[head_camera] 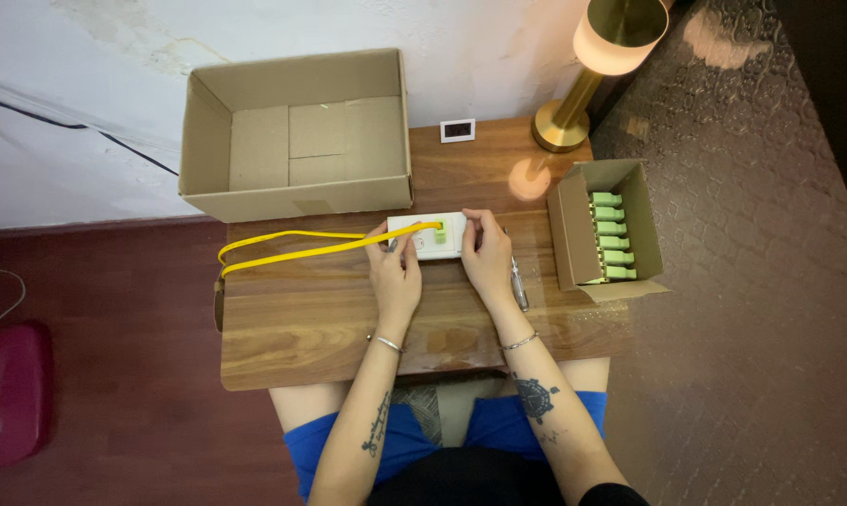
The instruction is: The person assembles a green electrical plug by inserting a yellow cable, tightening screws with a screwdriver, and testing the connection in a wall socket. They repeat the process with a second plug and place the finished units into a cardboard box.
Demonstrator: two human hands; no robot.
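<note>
Two hands work one white tester box [430, 235] lying mid-bench [311, 319]. Left hand [395, 275] pinches the yellow cable [292, 245] plug at its port; right hand [487, 258] clamps the box's right end. Seat the plug squarely (steady the box throughout).

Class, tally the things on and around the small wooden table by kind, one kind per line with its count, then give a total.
Cardboard boxes: 2, the large box and the small box
Green parts in the small box: 6 visible
White device: 1
Yellow cable: 1
Lamp: 1
Screwdriver: 1
Small white display: 1
Total: 13
</note>
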